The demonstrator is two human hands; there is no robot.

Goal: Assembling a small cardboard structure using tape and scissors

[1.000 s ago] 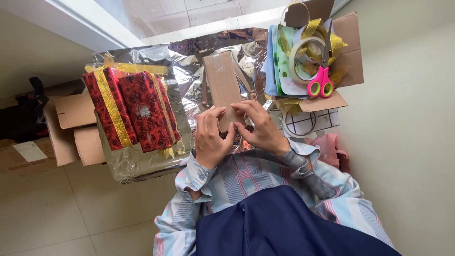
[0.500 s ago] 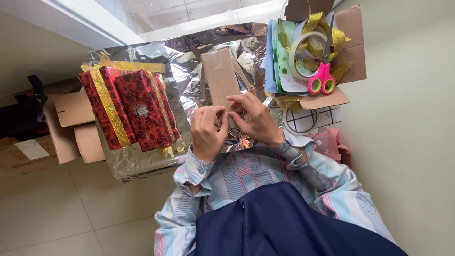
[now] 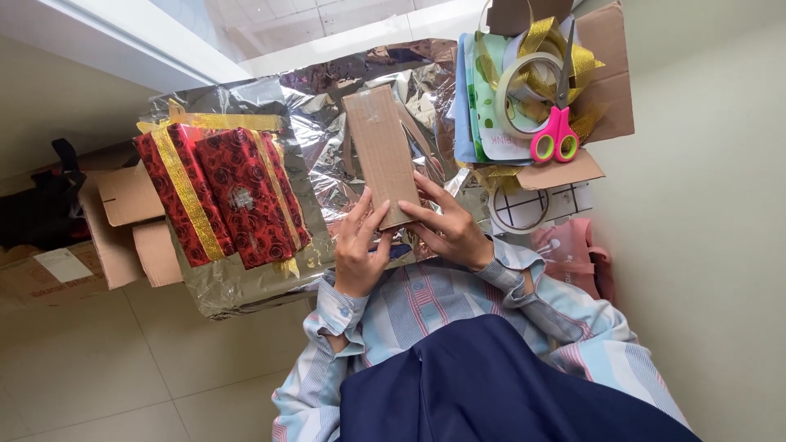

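Note:
A long brown cardboard box (image 3: 381,154) lies on a crinkled sheet of silver wrapping foil (image 3: 327,123). Both hands grip its near end. My left hand (image 3: 358,250) holds the left corner, fingers pointing up along the box's side. My right hand (image 3: 452,231) presses on the near right corner with its fingers spread across the cardboard. Striped shirt sleeves cover both wrists. The box's far end points away from me.
Two red rose-patterned parcels with gold ribbon (image 3: 221,192) lie on the foil at left. An open cardboard box (image 3: 602,90) at right holds a tape roll (image 3: 524,86), pink scissors (image 3: 555,135) and gold ribbon. Flat cartons (image 3: 123,225) lie at far left, and a pink bag (image 3: 573,254) sits at right.
My hands were bunched together at the box's near end with fingers curled. Now they are spread, holding the box flat against the foil.

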